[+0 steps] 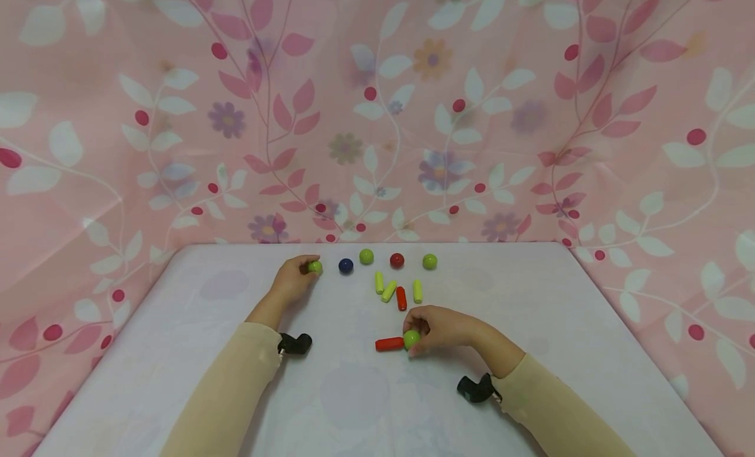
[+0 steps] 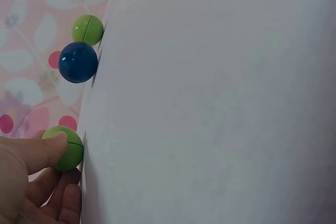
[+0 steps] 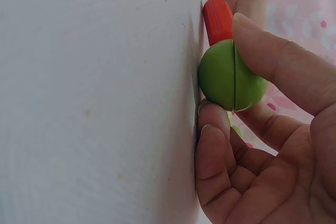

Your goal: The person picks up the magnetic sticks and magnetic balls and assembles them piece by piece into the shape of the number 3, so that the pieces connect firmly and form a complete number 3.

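Note:
My left hand (image 1: 291,280) pinches a green ball (image 2: 72,150) between thumb and fingers, at the left end of a row of balls. Beside it sits a dark blue ball (image 1: 345,266), apart from the fingers. Closer to me, my right hand (image 1: 445,329) grips another green ball (image 3: 223,74), thumb on one side and fingers on the other. A red ridged stick (image 1: 389,344) lies on the table with one end against this ball, pointing left. A seam runs round each held ball in the wrist views.
Along the back of the white table (image 1: 342,404) stand a green ball (image 1: 366,256), a red ball (image 1: 397,260) and another green ball (image 1: 430,261). In front lie yellow sticks (image 1: 417,291) and a red stick (image 1: 402,298). A flowered pink cloth (image 1: 377,175) hangs behind.

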Motion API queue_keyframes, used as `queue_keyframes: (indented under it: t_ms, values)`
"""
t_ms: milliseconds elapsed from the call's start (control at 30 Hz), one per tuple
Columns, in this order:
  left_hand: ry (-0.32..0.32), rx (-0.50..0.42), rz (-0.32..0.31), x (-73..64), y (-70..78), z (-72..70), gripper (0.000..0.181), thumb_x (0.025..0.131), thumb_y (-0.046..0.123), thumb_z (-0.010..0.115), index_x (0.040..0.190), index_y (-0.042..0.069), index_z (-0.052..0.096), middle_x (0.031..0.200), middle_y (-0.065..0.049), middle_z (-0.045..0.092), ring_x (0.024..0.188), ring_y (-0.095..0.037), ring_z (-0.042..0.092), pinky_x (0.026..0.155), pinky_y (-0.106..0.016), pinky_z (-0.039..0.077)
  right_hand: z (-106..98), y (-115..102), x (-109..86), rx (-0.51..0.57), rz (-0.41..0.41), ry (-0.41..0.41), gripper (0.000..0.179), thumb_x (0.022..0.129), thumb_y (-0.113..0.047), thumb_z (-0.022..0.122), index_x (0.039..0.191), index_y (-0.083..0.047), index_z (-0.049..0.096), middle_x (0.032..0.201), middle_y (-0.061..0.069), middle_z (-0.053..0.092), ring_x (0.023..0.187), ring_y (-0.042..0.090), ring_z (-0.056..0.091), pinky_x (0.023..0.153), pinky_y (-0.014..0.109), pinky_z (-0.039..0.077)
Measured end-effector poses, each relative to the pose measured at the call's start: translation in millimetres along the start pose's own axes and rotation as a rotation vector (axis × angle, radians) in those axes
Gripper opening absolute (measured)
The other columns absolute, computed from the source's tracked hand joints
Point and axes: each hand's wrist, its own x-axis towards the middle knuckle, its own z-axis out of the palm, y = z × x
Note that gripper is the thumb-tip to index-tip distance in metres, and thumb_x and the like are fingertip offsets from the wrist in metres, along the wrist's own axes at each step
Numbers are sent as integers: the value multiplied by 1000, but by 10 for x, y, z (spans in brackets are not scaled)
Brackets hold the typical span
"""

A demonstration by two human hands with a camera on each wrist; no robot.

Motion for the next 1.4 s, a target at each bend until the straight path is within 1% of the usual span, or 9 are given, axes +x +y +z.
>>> queue_keyframes:
  t_ms: [167, 333, 433, 567, 767, 900, 1100, 1267, 1400]
  values:
    - [-2, 5, -3, -9, 0, -3, 40, 97, 5, 63, 137, 2, 58, 133, -22, 58, 122, -36, 53, 107, -49, 39, 3, 0, -1, -1, -1, 1, 30, 81, -20, 86, 101, -18, 64, 91, -2, 61, 84, 18, 54, 74, 30, 45]
    - [-20, 19, -11, -32, -5, -25, 39, 96, 8, 65, 135, 5, 60, 132, -20, 59, 122, -34, 54, 107, -49, 40, 4, 17, 9, 0, -8, -2, 30, 81, -20, 85, 102, -18, 64, 92, -2, 61, 85, 18, 55, 74, 30, 46]
    - [-34, 43, 7, -50, 1, -44, 38, 96, 10, 67, 133, 5, 62, 129, -19, 61, 118, -34, 55, 105, -48, 42, 1, 15, 9, 2, -14, -3, 30, 81, -20, 85, 102, -17, 64, 92, -2, 61, 85, 18, 55, 74, 30, 46]
    - [-65, 52, 29, -99, 41, -69, 36, 95, 12, 68, 130, 4, 64, 124, -17, 64, 113, -32, 58, 101, -47, 45, -4, 6, 5, 0, -15, -4, 29, 81, -21, 85, 102, -17, 64, 92, -2, 62, 85, 18, 55, 75, 30, 46]
    - [-124, 54, 56, -173, 81, -59, 36, 95, 13, 69, 130, 4, 64, 124, -16, 65, 113, -32, 60, 100, -46, 46, -5, 14, 4, -5, -5, 0, 29, 81, -21, 86, 101, -18, 64, 92, -2, 62, 85, 18, 55, 74, 31, 46]
    - [-144, 58, 46, -223, 90, -50, 36, 95, 16, 70, 129, 5, 64, 123, -14, 65, 113, -31, 61, 100, -46, 47, 2, 17, 7, -2, -9, -4, 30, 81, -21, 85, 102, -18, 64, 92, -2, 61, 85, 18, 55, 74, 30, 46]
    - [-163, 42, 49, -290, 110, -49, 35, 94, 18, 72, 126, 5, 65, 122, -13, 66, 112, -32, 63, 96, -45, 50, 3, 17, -2, 2, -12, -3, 29, 82, -20, 85, 102, -18, 64, 92, -2, 61, 84, 18, 55, 74, 29, 46]
    - [-183, 39, 55, -360, 133, -34, 34, 92, 20, 74, 123, 8, 67, 120, -10, 66, 108, -27, 64, 91, -41, 52, -1, 14, -12, 10, -16, -3, 30, 82, -20, 85, 102, -17, 64, 92, -1, 61, 85, 19, 55, 74, 29, 46]
    - [-207, 50, 77, -427, 154, -19, 34, 92, 23, 75, 122, 9, 67, 118, -9, 67, 105, -25, 65, 86, -39, 54, 0, 14, -14, 9, -14, -4, 30, 82, -20, 85, 102, -17, 64, 92, -1, 61, 85, 18, 54, 74, 29, 46]
